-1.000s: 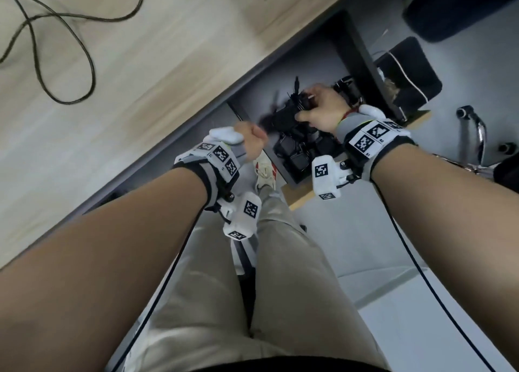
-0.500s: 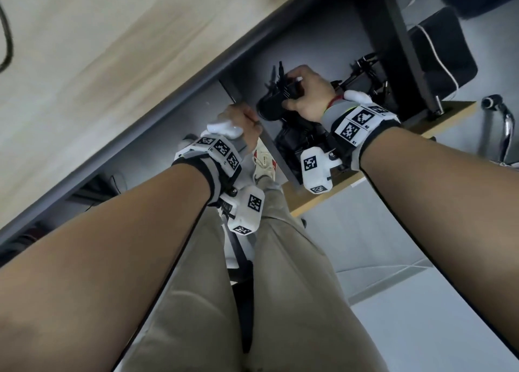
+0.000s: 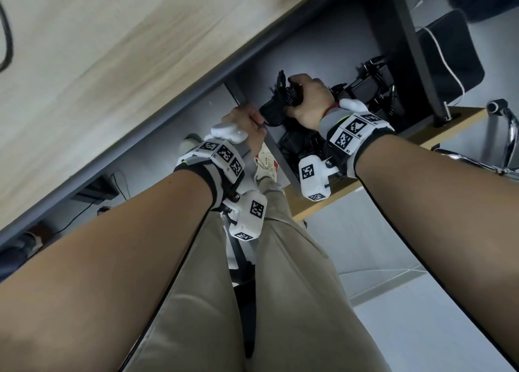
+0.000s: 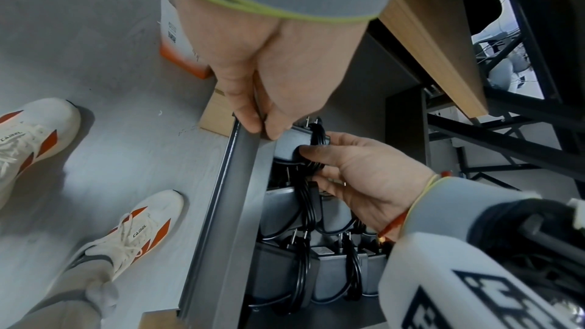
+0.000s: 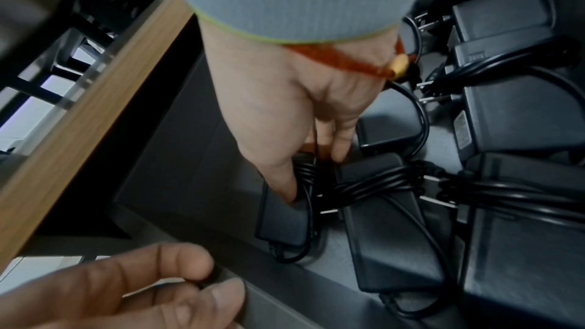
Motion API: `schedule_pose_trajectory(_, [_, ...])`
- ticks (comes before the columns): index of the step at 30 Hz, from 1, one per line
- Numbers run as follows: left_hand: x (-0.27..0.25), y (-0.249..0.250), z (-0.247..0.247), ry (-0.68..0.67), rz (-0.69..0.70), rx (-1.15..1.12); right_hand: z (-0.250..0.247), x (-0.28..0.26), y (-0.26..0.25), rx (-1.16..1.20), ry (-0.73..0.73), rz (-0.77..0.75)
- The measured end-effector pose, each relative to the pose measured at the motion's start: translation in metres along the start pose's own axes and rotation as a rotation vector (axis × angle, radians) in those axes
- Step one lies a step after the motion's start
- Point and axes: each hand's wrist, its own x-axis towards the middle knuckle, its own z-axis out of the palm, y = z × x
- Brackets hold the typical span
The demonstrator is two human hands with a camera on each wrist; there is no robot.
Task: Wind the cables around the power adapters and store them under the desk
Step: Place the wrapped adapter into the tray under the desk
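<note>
My right hand (image 3: pixel 306 102) grips a black power adapter (image 3: pixel 273 107) with its cable wound round the middle. It holds the adapter (image 4: pixel 289 144) low over the corner of a grey drawer (image 4: pixel 234 197) under the desk. In the right wrist view my thumb and fingers (image 5: pixel 285 184) close on the cable wraps of this adapter (image 5: pixel 281 217). My left hand (image 3: pixel 247 121) pinches the top of the drawer's front wall (image 5: pixel 285 304) between thumb and fingers (image 4: pixel 253 119). Several wound adapters (image 4: pixel 278 267) lie in rows inside the drawer.
The light wooden desk top (image 3: pixel 112 63) fills the upper left, with a loose black cable (image 3: pixel 5 34) at its edge. A wooden shelf (image 3: pixel 365 180) and a black desk leg (image 3: pixel 407 48) flank the drawer. My shoes (image 4: pixel 31 129) and an orange-white box (image 4: pixel 177 46) are on the floor.
The head view has swung further under the desk. My right hand has brought the adapter closer to the drawer's front wall and my left hand, which stays at the wall.
</note>
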Motion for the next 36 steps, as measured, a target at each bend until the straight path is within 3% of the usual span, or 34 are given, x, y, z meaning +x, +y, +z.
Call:
schedule_pose_trajectory(5, [-0.013,0.01,-0.009,-0.002,0.037,-0.049,-0.012,-0.011,-0.006,0.082,0.046,0.03])
schedule_pose_trajectory(10, [-0.026,0.026,-0.026,-0.09,0.05,-0.116,-0.034,-0.032,-0.022,0.136,0.091,0.014])
schedule_pose_trajectory(15, [-0.058,0.05,-0.054,-0.084,0.1,-0.182,-0.056,-0.069,-0.047,0.2,0.058,0.006])
schedule_pose_trajectory(25, [-0.129,0.087,-0.169,-0.027,0.117,-0.37,-0.119,-0.164,-0.157,0.293,0.051,-0.085])
schedule_pose_trajectory(36, [-0.126,0.044,-0.334,0.245,0.066,-0.572,-0.13,-0.172,-0.334,0.279,0.012,-0.284])
